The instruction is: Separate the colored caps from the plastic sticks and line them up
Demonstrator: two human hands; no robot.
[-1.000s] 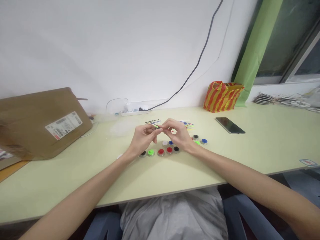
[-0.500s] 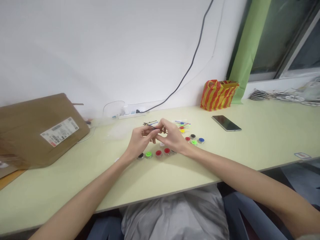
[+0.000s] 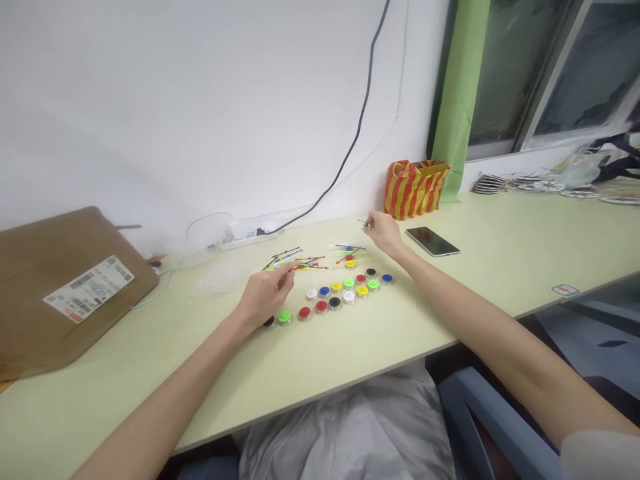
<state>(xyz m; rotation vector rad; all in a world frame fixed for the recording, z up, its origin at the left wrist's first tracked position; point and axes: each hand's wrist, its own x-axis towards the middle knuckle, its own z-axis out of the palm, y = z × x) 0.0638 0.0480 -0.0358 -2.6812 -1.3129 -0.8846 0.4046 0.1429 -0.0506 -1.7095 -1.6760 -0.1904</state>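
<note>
My right hand (image 3: 385, 232) is raised at the back of the table, left of the striped bag, fingers closed on a thin dark arrow-shaped pointer (image 3: 363, 223) whose tip sticks out to the left. My left hand (image 3: 267, 293) reaches over a pile of coloured arrow pointers (image 3: 313, 259), with thumb and fingertips pinched together at its edge. What sits between them is too small to make out. Right of the pile lie more pointers, among them a red one (image 3: 353, 255). Rows of small round discs with clear bases stand in front, including a green one (image 3: 285, 317) and a blue one (image 3: 387, 279).
A brown cardboard box (image 3: 65, 287) with a label stands on the left. A power strip (image 3: 247, 238) with a black cable lies by the wall. On the right are a red-and-yellow striped bag (image 3: 416, 190) and a dark-screened phone (image 3: 433, 241). The table edge (image 3: 320, 395) runs before me.
My hands, together around a dark pointer before, have parted. The right one has moved right and back with a dark pointer; the left one is lower, at the pile. The view has shifted right.
</note>
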